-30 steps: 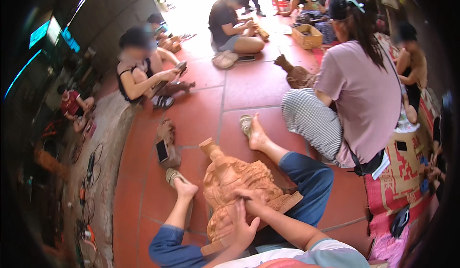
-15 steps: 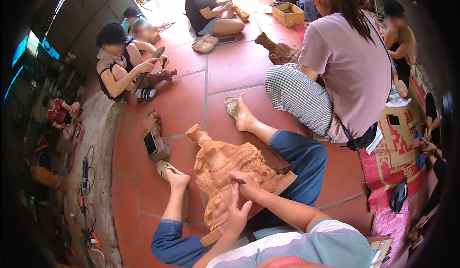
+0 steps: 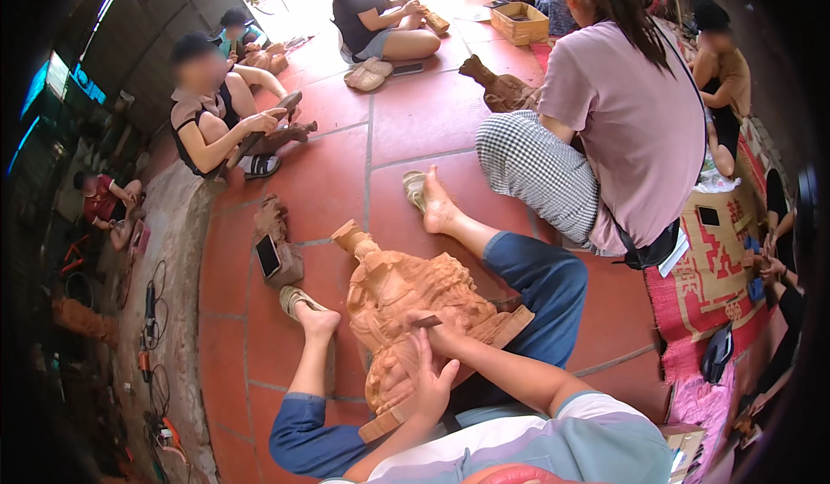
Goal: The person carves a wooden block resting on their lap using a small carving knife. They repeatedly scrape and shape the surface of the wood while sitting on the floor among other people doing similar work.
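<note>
At lower centre, a carved wooden figure (image 3: 415, 289) is laid between the legs (image 3: 540, 285); over it, a small brown piece (image 3: 425, 321) is gripped by the right hand (image 3: 445, 337), the left hand (image 3: 435, 384) is held alongside, fingers straightened; at centre left, a phone (image 3: 268, 257) is seen

Right hand (image 3: 448, 339) holds a brown piece (image 3: 424, 321) over a carving (image 3: 406, 285), left hand (image 3: 432, 387) beside it.

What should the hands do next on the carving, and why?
Probably one small, gentle rub of the carving with the small brown piece: the right hand seems to hold it right over the carved surface, with the left hand close by.
</note>
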`<state>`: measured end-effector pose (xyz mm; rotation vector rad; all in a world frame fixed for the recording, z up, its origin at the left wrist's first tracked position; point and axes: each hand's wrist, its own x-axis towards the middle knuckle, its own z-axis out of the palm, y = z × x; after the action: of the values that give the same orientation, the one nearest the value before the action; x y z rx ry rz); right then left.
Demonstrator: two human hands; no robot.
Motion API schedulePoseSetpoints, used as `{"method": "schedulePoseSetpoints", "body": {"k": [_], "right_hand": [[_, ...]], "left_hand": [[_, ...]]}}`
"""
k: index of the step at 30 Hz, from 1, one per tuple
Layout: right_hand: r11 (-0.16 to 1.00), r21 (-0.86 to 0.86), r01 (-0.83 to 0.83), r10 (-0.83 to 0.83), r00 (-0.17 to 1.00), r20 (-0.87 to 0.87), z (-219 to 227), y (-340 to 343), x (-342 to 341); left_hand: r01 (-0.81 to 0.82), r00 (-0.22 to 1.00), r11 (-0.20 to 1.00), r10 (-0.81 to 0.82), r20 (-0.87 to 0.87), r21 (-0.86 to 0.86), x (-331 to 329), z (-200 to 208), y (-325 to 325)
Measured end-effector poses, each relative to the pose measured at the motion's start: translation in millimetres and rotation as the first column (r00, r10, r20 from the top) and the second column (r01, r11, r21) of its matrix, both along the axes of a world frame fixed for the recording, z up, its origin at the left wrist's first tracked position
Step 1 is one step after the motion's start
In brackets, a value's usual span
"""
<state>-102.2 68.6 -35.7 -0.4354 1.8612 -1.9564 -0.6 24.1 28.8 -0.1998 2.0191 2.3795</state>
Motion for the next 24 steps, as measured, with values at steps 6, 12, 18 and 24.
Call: {"method": "schedulePoseSetpoints", "body": {"k": [6, 12, 18, 24], "right_hand": [[0.988, 0.112, 0.107, -0.074, 0.961, -0.268, 9, 0, 2], [0.971, 0.237, -0.024, 0.052, 0.992, -0.111, -14, 0, -3], [0.972, 0.233, -0.020, 0.042, 0.995, -0.089, 1, -3, 6], [0.987, 0.146, -0.070, 0.089, 0.988, -0.123, -2, -7, 10]], "left_hand": [[-0.028, 0.999, 0.997, 0.026, 0.025, 0.078, 3, 16, -8], [-0.030, 0.999, 0.999, 0.028, 0.035, 0.045, -2, 9, -5], [-0.087, 0.995, 0.984, 0.079, 0.057, 0.155, 8, 8, -8], [-0.125, 0.992, 0.969, 0.117, 0.047, 0.214, 8, 11, -5]]}}
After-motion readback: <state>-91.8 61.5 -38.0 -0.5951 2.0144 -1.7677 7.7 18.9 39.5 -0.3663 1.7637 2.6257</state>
